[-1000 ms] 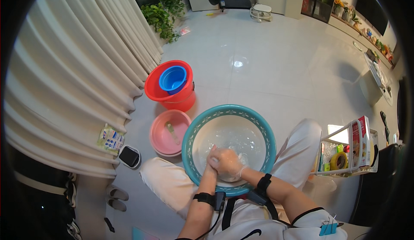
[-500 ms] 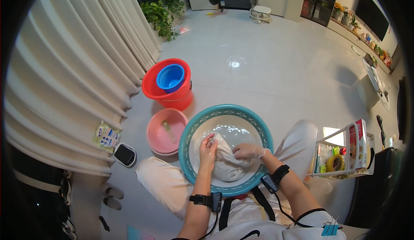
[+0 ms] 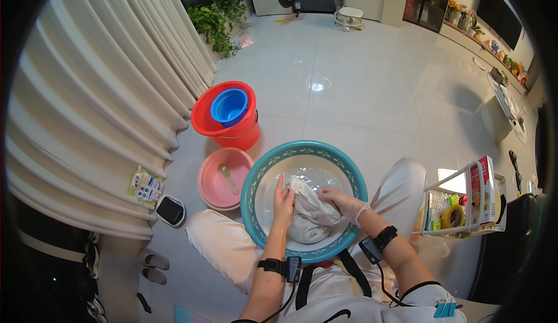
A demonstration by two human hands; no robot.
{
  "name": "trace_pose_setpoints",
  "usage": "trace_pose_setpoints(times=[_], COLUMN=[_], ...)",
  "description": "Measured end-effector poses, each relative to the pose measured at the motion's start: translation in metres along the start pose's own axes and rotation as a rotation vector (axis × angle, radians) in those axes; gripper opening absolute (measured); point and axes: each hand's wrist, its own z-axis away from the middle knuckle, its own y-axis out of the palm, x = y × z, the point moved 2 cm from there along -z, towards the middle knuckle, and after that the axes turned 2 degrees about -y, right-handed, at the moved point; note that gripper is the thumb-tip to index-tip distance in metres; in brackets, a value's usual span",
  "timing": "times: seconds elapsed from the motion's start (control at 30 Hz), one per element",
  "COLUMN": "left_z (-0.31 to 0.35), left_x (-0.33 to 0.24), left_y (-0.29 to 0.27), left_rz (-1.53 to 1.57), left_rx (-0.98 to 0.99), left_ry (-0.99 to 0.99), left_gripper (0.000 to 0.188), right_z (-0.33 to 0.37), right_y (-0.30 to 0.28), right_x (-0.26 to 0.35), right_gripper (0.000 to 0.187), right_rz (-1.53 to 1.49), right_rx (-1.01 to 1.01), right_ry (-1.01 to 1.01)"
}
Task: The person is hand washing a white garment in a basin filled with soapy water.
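The white cloth (image 3: 313,211) lies bunched in the teal-rimmed basin (image 3: 248,201), between the hands and touching both, so neither is nearer. Its long axis seems to slant from far left to near right. The left hand (image 3: 283,204) pinches its far left end; the right hand (image 3: 344,203) is closed on its right edge.

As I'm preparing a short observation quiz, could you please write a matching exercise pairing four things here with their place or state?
Things:
1. White cloth
2. Blue basin
3. Yellow tape roll
4. Washing machine

Place or state:
A. Inside the red bucket
B. Door open
C. In the teal-rimmed basin
D. In the white basket

Pairs: 1-C; 2-A; 3-D; 4-B
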Motion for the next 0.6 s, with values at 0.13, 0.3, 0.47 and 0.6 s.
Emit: trace_pose_setpoints(times=[0.13,0.3,0.47,0.6], left_z=[-0.004,-0.010,0.002,0.022], left_x=[0.026,0.038,0.013,-0.027], left_y=[-0.025,-0.030,-0.022,0.001], left_rz=[-0.435,-0.718,-0.767,-1.054], left_rx=[-0.040,0.021,0.172,0.111], left_ry=[0.142,0.140,0.043,-0.207], left_gripper=[0.056,0.043,0.044,0.044], right_z=[0.014,0.032,0.051,0.050], right_y=[0.013,0.040,0.050,0.029], right_x=[0.031,0.070,0.109,0.115], right_gripper=[0.011,0.018,0.024,0.027], right_rz=[-0.003,0.049,-0.038,0.010], right_rx=[-0.010,0.032,-0.027,-0.192], right_ry=[-0.032,-0.324,-0.450,-0.510])
